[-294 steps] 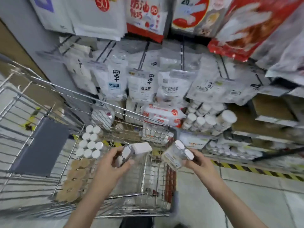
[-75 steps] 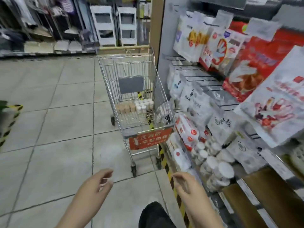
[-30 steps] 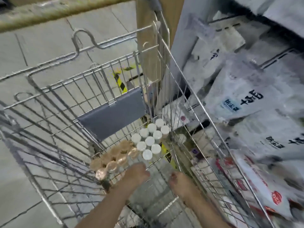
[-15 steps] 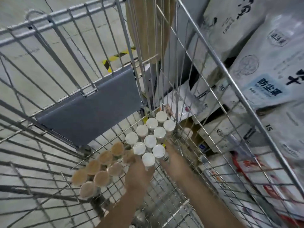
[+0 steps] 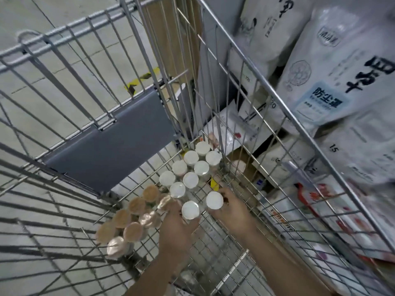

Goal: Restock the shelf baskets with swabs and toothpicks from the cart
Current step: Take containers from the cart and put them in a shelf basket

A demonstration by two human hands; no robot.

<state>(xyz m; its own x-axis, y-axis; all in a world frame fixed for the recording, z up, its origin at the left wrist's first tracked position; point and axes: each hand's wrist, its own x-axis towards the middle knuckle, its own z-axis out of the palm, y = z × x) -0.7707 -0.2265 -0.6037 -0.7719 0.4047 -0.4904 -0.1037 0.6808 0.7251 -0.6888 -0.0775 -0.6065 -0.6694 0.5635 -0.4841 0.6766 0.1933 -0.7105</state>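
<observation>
A white-capped jar is gripped by the curled fingers of the left hand, and a second white-capped jar is held by the right hand, whose fingers are wrapped round it. Both jars are raised just clear of the cluster of white-capped jars standing on the cart floor. Tan-capped jars are grouped just beside them, to the left. A grey flap is hung on the far wall. White bags are seen on the shelf beyond the right wall
</observation>
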